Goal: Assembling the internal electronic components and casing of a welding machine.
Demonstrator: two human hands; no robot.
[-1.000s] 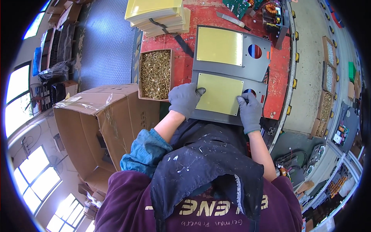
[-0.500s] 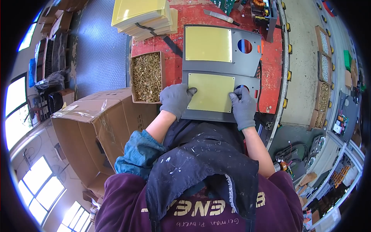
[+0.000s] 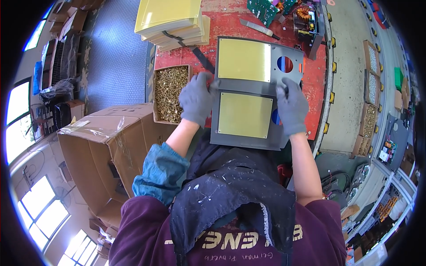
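Grey knit cloth gloves on left hand and right hand. Between the fingers, matt grey metal panel with smooth yellow sheet. Left of the left fingers, cardboard box of shiny brass screws; worn red worktop.

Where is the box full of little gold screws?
In the head view, the box of small brass screws sits on the red table, just left of the left hand and below the stack of yellow sheets.

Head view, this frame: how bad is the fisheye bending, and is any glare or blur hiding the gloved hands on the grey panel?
Head view: edges bow strongly near the black rim; windows blow out white; left hand, right hand and grey panel are sharp and evenly lit.
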